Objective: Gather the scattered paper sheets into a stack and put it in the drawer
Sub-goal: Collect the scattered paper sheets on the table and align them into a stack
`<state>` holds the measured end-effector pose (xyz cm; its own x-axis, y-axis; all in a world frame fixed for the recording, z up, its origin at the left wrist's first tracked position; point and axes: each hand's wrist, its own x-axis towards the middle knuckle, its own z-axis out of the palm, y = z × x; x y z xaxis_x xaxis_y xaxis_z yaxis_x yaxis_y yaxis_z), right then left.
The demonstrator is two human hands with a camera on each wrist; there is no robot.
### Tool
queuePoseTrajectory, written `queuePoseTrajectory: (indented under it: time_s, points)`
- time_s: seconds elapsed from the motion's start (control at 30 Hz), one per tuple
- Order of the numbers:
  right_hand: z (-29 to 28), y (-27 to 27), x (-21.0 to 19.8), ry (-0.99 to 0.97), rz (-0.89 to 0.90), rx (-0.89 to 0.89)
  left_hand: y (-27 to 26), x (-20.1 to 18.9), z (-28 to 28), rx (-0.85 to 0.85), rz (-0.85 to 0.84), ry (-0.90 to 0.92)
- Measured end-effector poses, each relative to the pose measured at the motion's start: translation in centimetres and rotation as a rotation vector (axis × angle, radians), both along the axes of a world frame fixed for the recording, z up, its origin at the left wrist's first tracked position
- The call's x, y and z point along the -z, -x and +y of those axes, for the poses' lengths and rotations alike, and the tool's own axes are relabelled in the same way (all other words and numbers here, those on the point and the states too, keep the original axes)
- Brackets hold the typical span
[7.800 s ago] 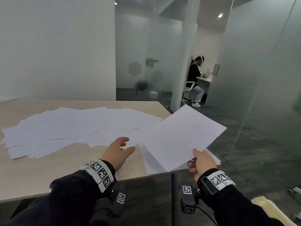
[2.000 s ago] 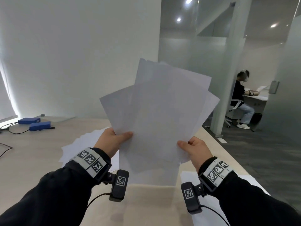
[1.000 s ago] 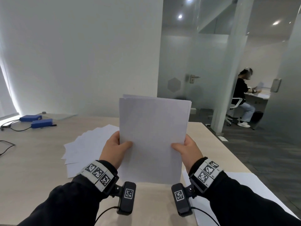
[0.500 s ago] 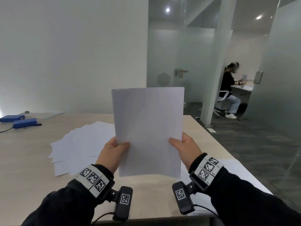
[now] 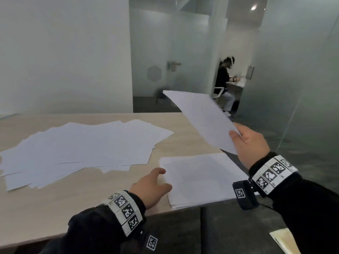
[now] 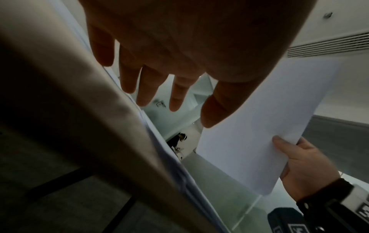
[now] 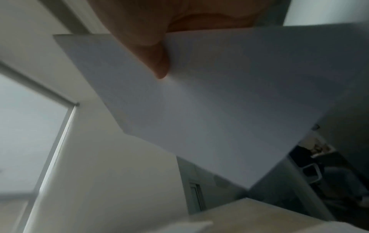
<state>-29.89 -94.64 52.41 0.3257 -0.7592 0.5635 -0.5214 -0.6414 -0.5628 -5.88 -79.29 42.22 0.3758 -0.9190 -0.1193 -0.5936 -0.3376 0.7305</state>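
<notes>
My right hand (image 5: 238, 138) pinches a squared stack of white sheets (image 5: 201, 118) by its near corner and holds it tilted in the air past the table's right end. The right wrist view shows the thumb (image 7: 155, 55) pressed on the stack (image 7: 219, 102). My left hand (image 5: 161, 180) hovers open and holds nothing, at the left edge of a small pile of sheets (image 5: 200, 178) on the table's near right corner. Its straight fingers (image 6: 145, 88) show in the left wrist view. Several scattered sheets (image 5: 82, 147) overlap on the table's left half. No drawer is in view.
The light wooden table (image 5: 36, 208) ends at its right edge by the small pile, with dark floor (image 5: 229, 226) beyond. A frosted glass wall (image 5: 302, 79) stands on the right. A person (image 5: 224, 83) sits at a desk in the far room.
My left hand has let go of the stack and dropped to the table beside the small pile. My right hand alone has swung the stack from upright to tilted, off to the right.
</notes>
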Motion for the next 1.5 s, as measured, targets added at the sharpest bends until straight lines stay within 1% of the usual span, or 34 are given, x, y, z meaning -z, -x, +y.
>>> queuePoseTrajectory:
  time_s: [0.07,0.13,0.2,0.27,0.3,0.37,0.47,0.57,0.63,0.7,0.77,0.83,0.9,0.97,1.03,1.07,1.13,1.27,1.4,1.5]
  points:
    - [-0.5,0.9,2.3,0.062,0.161,-0.056,1.4,0.8,-0.4,0.008,-0.122,-0.065]
    - [-0.9,1.4,5.0,0.017,0.366,-0.130,2.3,1.3,-0.5,-0.001,-0.213,-0.073]
    - [-0.9,1.5,7.8,-0.088,0.617,-0.203,2.7,1.7,-0.6,0.000,-0.238,-0.068]
    - [-0.3,1.5,9.9,-0.126,0.847,-0.223,2.7,1.8,-0.4,0.001,-0.228,-0.062]
    - [0.1,1.6,10.5,-0.147,0.917,-0.213,2.6,1.9,-0.4,-0.002,-0.217,-0.065]
    - [0.6,1.8,11.2,-0.148,0.933,-0.179,2.6,1.7,-0.2,-0.008,-0.189,-0.057]
    - [1.0,1.7,11.4,-0.144,0.861,-0.155,2.7,1.4,-0.1,-0.030,-0.149,-0.018]
    - [1.1,1.1,11.4,-0.189,0.826,-0.132,2.6,0.9,0.3,-0.038,-0.089,-0.009]
    - [1.2,0.6,10.9,-0.223,0.787,-0.109,1.9,0.5,0.7,-0.042,0.018,0.002]
    - [1.1,-0.2,10.4,-0.237,0.715,-0.080,0.9,0.1,1.1,-0.028,0.177,0.080]
    - [1.2,-1.4,9.8,-0.261,0.553,-0.081,-0.7,-0.5,1.4,-0.038,0.295,0.168]
    - [1.5,-3.2,8.6,-0.387,0.308,-0.122,-2.5,-1.2,1.6,-0.105,0.382,0.244]
    - [2.0,-5.6,7.0,-0.592,0.046,-0.157,-4.8,-1.9,1.5,-0.212,0.502,0.334]
    - [2.3,-8.3,5.8,-0.834,-0.183,-0.188,-7.3,-2.8,1.4,-0.347,0.661,0.441]
    - [2.1,-11.2,5.1,-1.041,-0.376,-0.223,-10.0,-3.5,1.2,-0.463,0.803,0.534]
    - [1.9,-12.6,4.8,-1.117,-0.442,-0.232,-11.5,-3.6,1.0,-0.516,0.846,0.575]
    - [1.3,-15.5,4.6,-1.212,-0.526,-0.233,-14.7,-3.6,0.6,-0.607,0.861,0.631]
    - [-0.5,-20.7,4.5,-1.271,-0.584,-0.198,-21.0,-2.6,-0.5,-0.768,0.841,0.720]
    - [-2.8,-24.9,4.8,-1.306,-0.550,-0.129,-24.8,-0.8,-1.3,-0.900,0.673,0.724]
    - [-4.9,-27.4,5.2,-1.287,-0.485,-0.032,-26.1,0.4,-1.9,-0.912,0.551,0.713]
